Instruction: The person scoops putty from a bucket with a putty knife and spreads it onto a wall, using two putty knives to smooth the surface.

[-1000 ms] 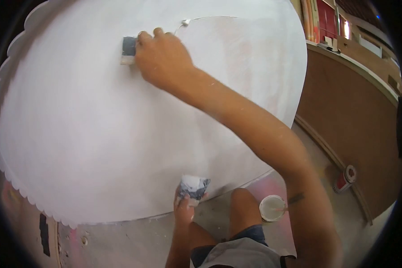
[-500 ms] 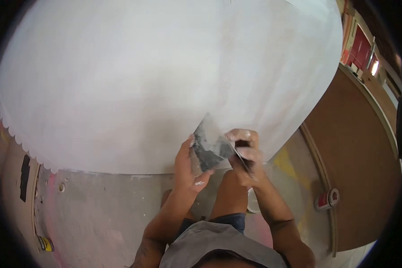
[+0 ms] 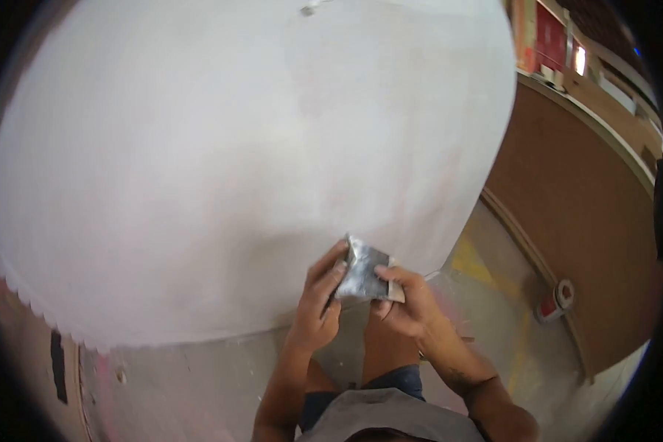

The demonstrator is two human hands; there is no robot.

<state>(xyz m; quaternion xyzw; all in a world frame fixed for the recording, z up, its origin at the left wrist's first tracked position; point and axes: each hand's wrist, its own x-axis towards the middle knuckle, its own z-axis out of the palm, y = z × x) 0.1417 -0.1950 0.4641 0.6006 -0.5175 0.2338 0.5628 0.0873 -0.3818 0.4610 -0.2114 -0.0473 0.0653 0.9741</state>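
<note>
Both my hands are in front of a large white panel, low in the middle of the head view. In my right hand [image 3: 410, 298] is a flat metal filling knife [image 3: 368, 270], pinched near its pale back strip with the thumb on top. Its grey blade carries whitish smears. My left hand [image 3: 317, 306] is closed at the blade's left side, its fingers bent around a thin, dark-edged piece [image 3: 331, 303] that looks like a second filling knife seen nearly edge-on. Most of that piece is hidden by the fingers and the first blade.
The white panel [image 3: 199, 147] fills most of the view, with faint pinkish patches and a scalloped lower left edge. To the right stands a brown board [image 3: 567, 206]. A can [image 3: 554, 300] lies beside it on the paint-marked concrete floor [image 3: 199, 383].
The view has shifted, and the hands have turned. Earlier the left hand's blade faced me and the right one was edge-on; now the right hand's blade shows its face.
</note>
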